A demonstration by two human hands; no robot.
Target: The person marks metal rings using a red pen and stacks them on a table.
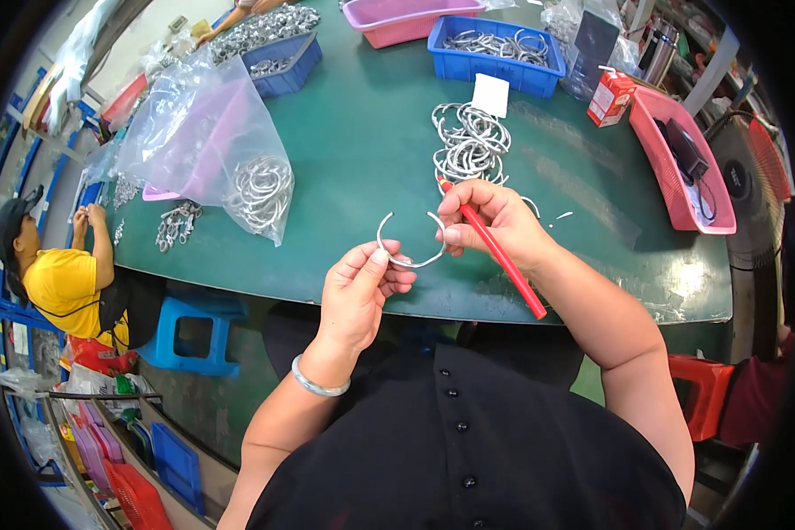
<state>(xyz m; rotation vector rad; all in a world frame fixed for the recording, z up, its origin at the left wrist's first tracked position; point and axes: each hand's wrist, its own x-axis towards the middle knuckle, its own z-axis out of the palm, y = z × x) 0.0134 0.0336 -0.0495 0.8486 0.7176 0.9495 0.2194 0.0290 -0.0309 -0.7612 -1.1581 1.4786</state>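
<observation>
There, over the near edge of the green bench (pixel 362 141), your left hand (pixel 358 296) pinched an open silver bangle (pixel 408 240) by its curve, gap upward, while your right hand (pixel 490 221) steadied its other end, fingers also clamped around a red pencil (pixel 503 258).

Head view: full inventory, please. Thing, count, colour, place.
open bangle: one, silver, held in both hands
pencil: one, red, right hand
bangle pile: many, silver, table centre
blue bins: two, far edge, with bangles
pink trays: three, far edge, right edge and under the bag
plastic bag: one, clear, left, holding bangles
carton: one, red, right
table: one, green
co-worker: one, yellow shirt, far left
stool: one, blue
left hand: wristband
right hand
</observation>
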